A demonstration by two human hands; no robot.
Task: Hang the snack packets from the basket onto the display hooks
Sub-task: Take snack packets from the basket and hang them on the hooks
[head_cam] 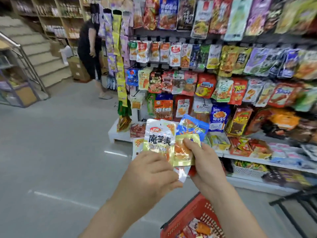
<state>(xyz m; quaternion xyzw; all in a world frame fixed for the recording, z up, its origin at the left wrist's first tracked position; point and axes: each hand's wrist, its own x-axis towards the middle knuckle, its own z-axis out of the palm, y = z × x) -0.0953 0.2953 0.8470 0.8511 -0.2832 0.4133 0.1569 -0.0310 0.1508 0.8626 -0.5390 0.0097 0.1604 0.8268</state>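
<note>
Pinching packets (159, 136) above the basket (187, 219), left hand (151, 169) and right hand (204, 162); we reckon light, slick, so grip top edge.

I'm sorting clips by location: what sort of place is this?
Probably a small snack or grocery shop: rows of packets hung on hooks, a red basket of stock, and stocked shelves behind.

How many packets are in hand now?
3 show plainly: a white packet in the left hand, a gold packet in the right hand, a blue packet behind both. Edges beneath suggest more hidden.
</note>
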